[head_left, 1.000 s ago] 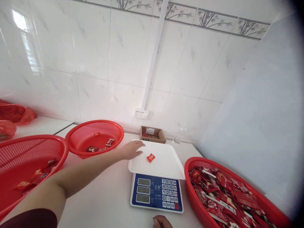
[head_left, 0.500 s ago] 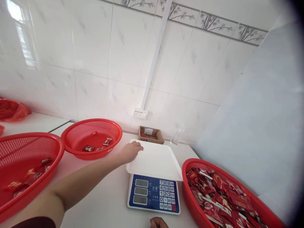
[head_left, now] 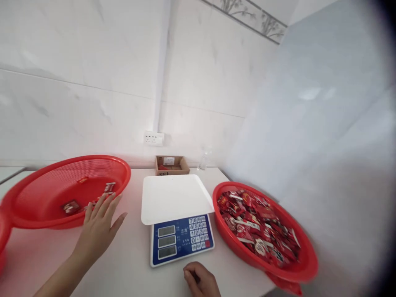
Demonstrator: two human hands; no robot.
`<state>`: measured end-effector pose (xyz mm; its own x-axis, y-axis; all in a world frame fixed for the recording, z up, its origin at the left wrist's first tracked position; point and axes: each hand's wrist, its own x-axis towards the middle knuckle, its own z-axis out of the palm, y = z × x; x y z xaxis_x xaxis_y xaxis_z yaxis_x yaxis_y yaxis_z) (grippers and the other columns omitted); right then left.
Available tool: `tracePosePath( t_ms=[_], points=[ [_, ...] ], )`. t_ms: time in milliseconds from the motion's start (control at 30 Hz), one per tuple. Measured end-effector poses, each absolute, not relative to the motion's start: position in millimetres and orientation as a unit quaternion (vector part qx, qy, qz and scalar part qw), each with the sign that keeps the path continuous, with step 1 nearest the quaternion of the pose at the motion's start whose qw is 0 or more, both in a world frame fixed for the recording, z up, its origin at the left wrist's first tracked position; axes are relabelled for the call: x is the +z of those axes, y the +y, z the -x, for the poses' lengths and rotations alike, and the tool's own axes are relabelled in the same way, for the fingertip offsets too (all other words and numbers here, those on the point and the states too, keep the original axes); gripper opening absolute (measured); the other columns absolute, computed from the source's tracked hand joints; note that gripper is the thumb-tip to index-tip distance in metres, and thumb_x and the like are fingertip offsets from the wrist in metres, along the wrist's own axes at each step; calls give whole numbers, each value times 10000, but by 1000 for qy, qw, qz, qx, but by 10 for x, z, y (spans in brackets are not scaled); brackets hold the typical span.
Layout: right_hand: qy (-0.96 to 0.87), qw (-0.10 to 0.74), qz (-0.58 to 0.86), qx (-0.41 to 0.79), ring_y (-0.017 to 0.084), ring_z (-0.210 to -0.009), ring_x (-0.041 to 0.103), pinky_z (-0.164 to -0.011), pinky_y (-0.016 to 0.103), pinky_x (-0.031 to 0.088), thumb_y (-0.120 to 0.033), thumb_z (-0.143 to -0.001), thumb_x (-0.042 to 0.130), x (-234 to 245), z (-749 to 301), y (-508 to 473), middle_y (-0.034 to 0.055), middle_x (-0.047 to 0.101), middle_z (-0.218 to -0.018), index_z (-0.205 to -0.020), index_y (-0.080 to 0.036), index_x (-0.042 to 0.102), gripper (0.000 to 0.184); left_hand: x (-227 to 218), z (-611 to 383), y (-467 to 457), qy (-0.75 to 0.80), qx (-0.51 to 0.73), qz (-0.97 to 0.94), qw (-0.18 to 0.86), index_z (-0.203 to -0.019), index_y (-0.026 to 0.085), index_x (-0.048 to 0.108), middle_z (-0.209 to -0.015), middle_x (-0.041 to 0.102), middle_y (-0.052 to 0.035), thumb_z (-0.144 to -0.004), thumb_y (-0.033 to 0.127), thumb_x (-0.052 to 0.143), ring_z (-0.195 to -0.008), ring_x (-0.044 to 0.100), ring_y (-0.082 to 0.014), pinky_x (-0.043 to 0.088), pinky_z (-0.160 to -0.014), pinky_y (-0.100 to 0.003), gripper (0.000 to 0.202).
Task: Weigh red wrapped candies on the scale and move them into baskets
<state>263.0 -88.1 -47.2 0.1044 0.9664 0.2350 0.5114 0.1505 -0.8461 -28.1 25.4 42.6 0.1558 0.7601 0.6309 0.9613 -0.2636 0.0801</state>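
Note:
My left hand (head_left: 98, 225) is open with its fingers spread, held at the near rim of a red mesh basket (head_left: 43, 175) that has a few red packets (head_left: 71, 206) in it. My right hand (head_left: 202, 280) rests on the white table in front of the scale with its fingers curled; nothing shows in it. The blue-faced digital scale (head_left: 181, 238) stands in the middle with a bare white weighing tray (head_left: 175, 198). To its right a red basket (head_left: 305, 264) is heaped with red snack packets (head_left: 256, 229).
A small open cardboard box (head_left: 171, 165) and a clear plastic bottle (head_left: 203, 161) stand by the tiled wall behind the scale. A wall socket (head_left: 154, 138) sits above them. Another red basket's rim (head_left: 3, 235) shows at the far left. A grey panel rises at the right.
A red packet lay on the weighing tray a second ago and is gone from it. My left hand drew back from the tray to the left basket's rim and opened. The view swung right.

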Motion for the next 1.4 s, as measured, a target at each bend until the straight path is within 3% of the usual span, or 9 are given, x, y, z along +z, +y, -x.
tracePosePath(
  t_ms=[167,267,400,567,733,867,1000,1267,1400],
  points=[
    [-645,375,647,157,170,-814,586,-732,260,452,-382,-857,410,406,-3293,-781,68,648,-905,-932,-218,624,280,114,-6,-8,-473,-393,786,64,-1273,261,389,-1273,509,-107,-868,354,413,-1225,429,-279,372,-991,-490,417],
    [-597,343,720,89,208,-952,573,-807,309,443,-357,-846,414,727,-3761,-596,86,630,-1029,-981,-213,612,280,-5,-61,-94,-469,-417,779,-9,-1186,283,474,-1169,596,-75,-852,376,439,-1096,555,-259,520,-838,-395,348],
    [-627,189,746,119,222,-1135,489,-910,326,390,-254,-792,498,744,-4094,-316,88,525,-1249,-1201,-213,532,412,-81,-25,-126,-497,-415,746,-152,-1111,278,516,-950,689,-36,-832,443,449,-720,671,-172,514,-418,-188,331],
    [-631,40,764,130,302,-1229,388,-952,482,293,-138,-790,477,523,-4080,21,89,358,-1405,-1306,-305,431,545,-128,22,-120,-509,-424,718,-211,-1055,265,554,-773,706,0,-798,477,482,-602,651,-141,504,-433,-167,341],
    [-638,84,753,134,275,-999,562,-810,351,390,-185,-703,592,447,-4079,256,158,490,-1274,-1179,-196,548,478,-179,53,-77,-509,-412,722,-223,-1065,272,560,-772,698,15,-802,437,484,-621,653,-135,511,-482,-168,319],
    [-622,136,760,129,214,-885,588,-765,292,399,-207,-709,578,525,-4166,304,99,636,-1023,-1037,-177,597,329,-194,63,-54,-508,-410,723,-225,-1037,281,574,-773,696,26,-802,404,490,-632,652,-128,506,-491,-157,278],
    [-572,206,786,111,199,-937,579,-808,286,395,-265,-757,534,675,-4307,284,107,624,-1071,-1127,-149,542,387,-150,43,-56,-504,-416,724,-221,-976,276,601,-767,699,31,-794,397,498,-618,649,-124,498,-479,-151,242],
    [-512,271,803,139,238,-828,620,-750,329,444,-451,-734,545,878,-4406,160,80,682,-865,-847,-152,638,333,-159,49,-61,-473,-417,748,-206,-952,253,617,-772,690,25,-809,380,498,-587,629,-108,495,-495,-142,225],
    [-522,328,761,204,228,-836,633,-731,313,473,-518,-762,499,946,-4119,228,67,690,-889,-871,-169,630,388,-172,39,-66,-459,-425,756,-191,-943,239,615,-784,683,7,-833,344,488,-625,635,-114,505,-549,-151,199]
  ],
)
